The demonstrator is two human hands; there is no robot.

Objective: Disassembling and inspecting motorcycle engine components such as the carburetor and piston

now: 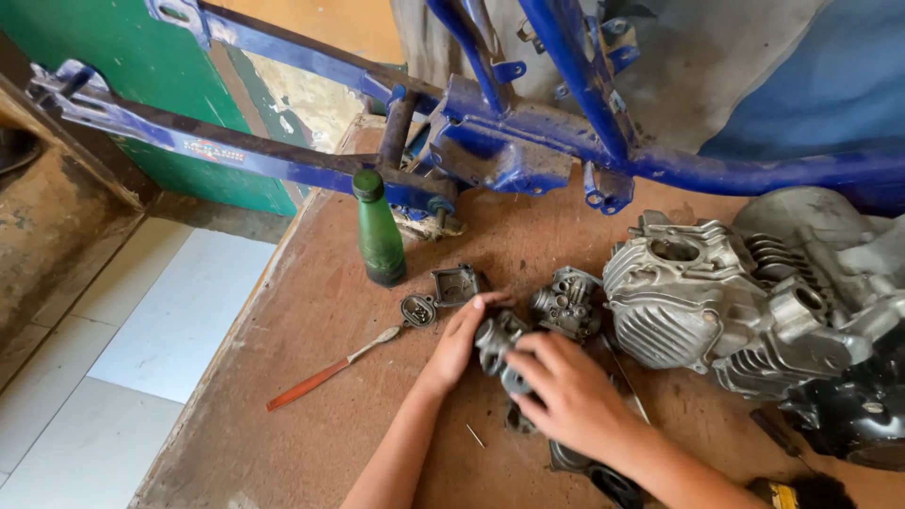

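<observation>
I have both hands, left hand (459, 341) and right hand (568, 394), closed around a carburetor part (498, 341). A green bottle (378, 231) stands nearby

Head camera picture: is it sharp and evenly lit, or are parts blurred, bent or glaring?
Head view: soft daylight, no harsh glare; the ribbed silver metal engine block only gleams mildly. Both hands, left and right, on the small grey metal carburettor part look slightly soft. The blue painted steel frame bows toward the edges: wide-lens distortion.
</observation>
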